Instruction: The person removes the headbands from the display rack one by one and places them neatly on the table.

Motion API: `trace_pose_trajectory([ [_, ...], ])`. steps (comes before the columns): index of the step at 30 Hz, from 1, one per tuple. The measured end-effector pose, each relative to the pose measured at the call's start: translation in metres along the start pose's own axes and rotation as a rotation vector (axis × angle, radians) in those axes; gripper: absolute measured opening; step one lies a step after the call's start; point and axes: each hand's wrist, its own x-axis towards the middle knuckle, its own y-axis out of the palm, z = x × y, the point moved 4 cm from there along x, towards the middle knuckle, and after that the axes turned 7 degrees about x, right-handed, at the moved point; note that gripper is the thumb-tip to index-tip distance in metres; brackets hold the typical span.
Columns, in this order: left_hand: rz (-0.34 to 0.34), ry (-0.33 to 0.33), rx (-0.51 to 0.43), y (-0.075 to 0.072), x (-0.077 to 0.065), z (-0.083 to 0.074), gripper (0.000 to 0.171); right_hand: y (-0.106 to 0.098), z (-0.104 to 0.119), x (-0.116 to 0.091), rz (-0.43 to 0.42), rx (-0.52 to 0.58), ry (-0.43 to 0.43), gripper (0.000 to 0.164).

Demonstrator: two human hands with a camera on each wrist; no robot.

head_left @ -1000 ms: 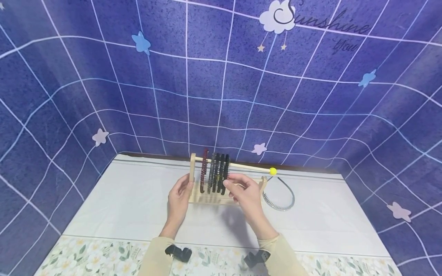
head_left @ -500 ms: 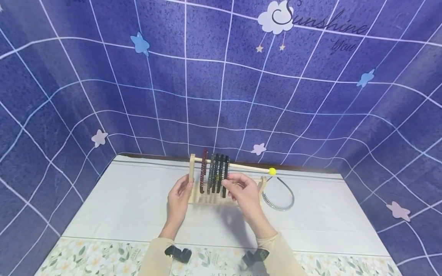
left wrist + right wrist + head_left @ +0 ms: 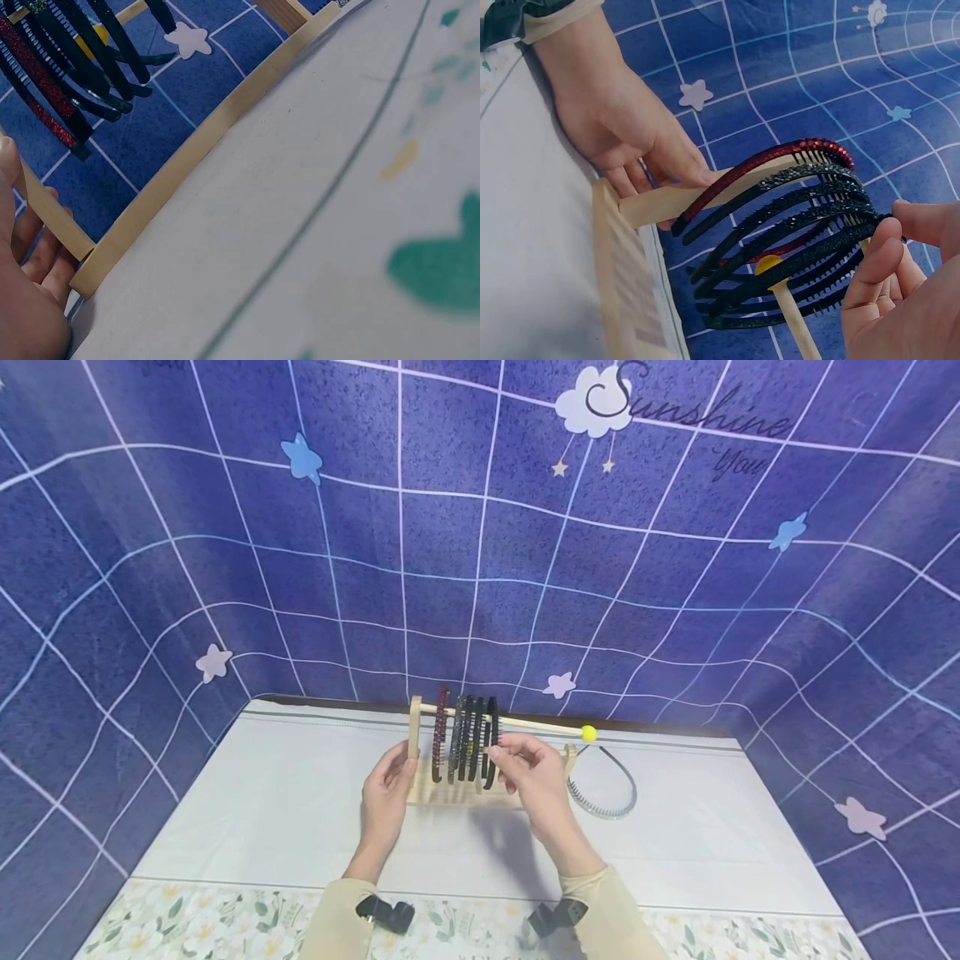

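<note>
Left hand [image 3: 386, 793] grasping left upright of wooden rack [image 3: 414, 727], thumb on near side, fingers round behind. Right hand [image 3: 534, 777] pinching black headband [image 3: 492, 718], rightmost in row on rack's far rod [image 3: 540, 725]. Red headband [image 3: 439, 735] at row's left end, more dark ones between. Yellow ball [image 3: 588, 734] tips rod at right. Grey headband [image 3: 630, 789] lying on white tablecloth [image 3: 712, 827], just right of rack. Purple-blue gridded curtain [image 3: 360, 552] at far side.
</note>
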Motion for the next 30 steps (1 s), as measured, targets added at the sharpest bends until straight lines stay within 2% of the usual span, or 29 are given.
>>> trace_pose_trajectory([
  [6,-0.02,0.028,0.019,0.0,0.0,0.002,0.042,-0.002,0.004,0.002,-0.012,0.003,-0.011,0.016],
  [16,0.011,0.007,0.01,0.0,0.001,0.004,0.045,-0.009,0.016,0.001,-0.056,-0.003,-0.047,0.016],
  [30,0.013,0.016,0.01,0.0,0.0,0.003,0.045,-0.016,0.028,0.003,-0.042,0.047,-0.088,0.01],
])
